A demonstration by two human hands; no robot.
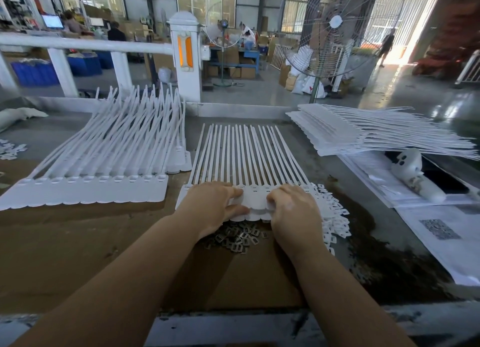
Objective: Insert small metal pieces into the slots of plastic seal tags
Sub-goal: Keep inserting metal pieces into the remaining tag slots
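The surface (65,242) carries three lots of white seal tags, and the middle sheet (241,154) is the landmark here. To its left lies a big fanned stack (104,159) whose slots look filled, though that is hard to confirm; I judge these done. To its right, further back, a flat pile (363,133) looks like sheets waiting their turn. So the job seems partway through, with plenty left.

Both hands work the near edge of the middle sheet. The left hand (210,206) lies over the tag heads with the fingers fairly straight and the thumb tucked under the edge, holding it down. The right hand (293,209) has its fingers curled over the heads; whether it pinches a metal piece I cannot tell.

Just nearer than the middle sheet sits a loose heap of metal pieces (239,236). At its right edge lie scattered white plastic tabs (335,216). No bin or tray holds any of these.
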